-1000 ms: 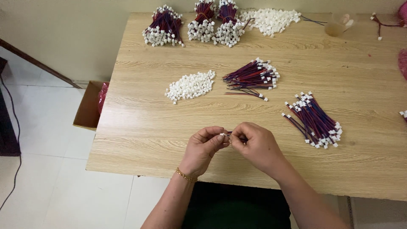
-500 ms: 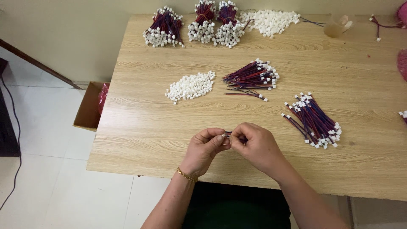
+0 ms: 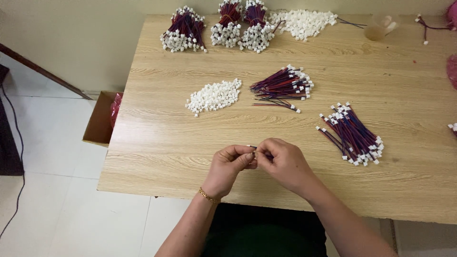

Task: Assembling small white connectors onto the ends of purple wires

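Observation:
My left hand [image 3: 229, 168] and my right hand [image 3: 284, 164] meet over the near edge of the wooden table [image 3: 157, 143]. Both pinch one short wire piece with a small white connector [image 3: 251, 147] between the fingertips; most of it is hidden by the fingers. A pile of loose white connectors [image 3: 214, 96] lies ahead to the left. A heap of red and dark wires with white ends [image 3: 283, 86] lies ahead. Another wire bundle [image 3: 352, 134] lies to the right of my right hand.
Three tied wire bundles [image 3: 227, 26] and a second pile of white connectors [image 3: 304, 21] sit along the far edge. A clear plastic cup [image 3: 381, 26] stands at the far right. A cardboard box [image 3: 101, 119] is on the floor left of the table.

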